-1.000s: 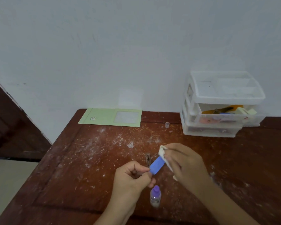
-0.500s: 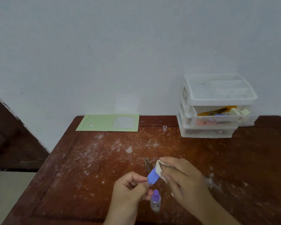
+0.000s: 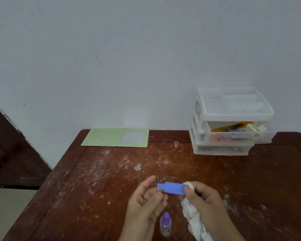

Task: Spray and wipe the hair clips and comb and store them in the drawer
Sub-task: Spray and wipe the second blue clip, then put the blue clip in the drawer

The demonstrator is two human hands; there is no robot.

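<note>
Nearest the viewer, standing upright on the tabletop (image 3: 97, 188): small spray bottle (image 3: 165, 223) with a purple cap, between the two wrists, untouched.

Just beyond the bottle, held clear of the tabletop: blue hair clip (image 3: 171, 188), long axis running left to right, narrow tab toward the left hand (image 3: 146, 202), broad end toward the right hand (image 3: 203, 200). Pinched at that broad end by right thumb and fingertips, with a white cloth (image 3: 193, 216) bunched in the same palm and trailing down toward the wrist. Left hand loosely curled, fingertips at or just under the narrow tab; cannot tell whether really gripping or only steadying.

Behind the clip, peeking out by the left fingertips: a dark metal clip (image 3: 157, 180) lying on the tabletop, long axis pointing away from the viewer. Probably next in line.

Looks like the wipe of the blue clip wrapping up. Right hand clearly closer to the storage, so likely the carrying hand.

Farther back and to the right of the blue clip, against the wall: clear plastic drawer unit (image 3: 233, 122), middle drawer (image 3: 240, 134) pulled out and already holding orange, blue and pale items. Comb not identifiable from here. Route from clip to drawer: away and rightward, nothing in between.

Left of the drawer unit, a tiny clear cap (image 3: 176, 144); farther left still, a green card folder (image 3: 116, 137) at the wall edge.
</note>
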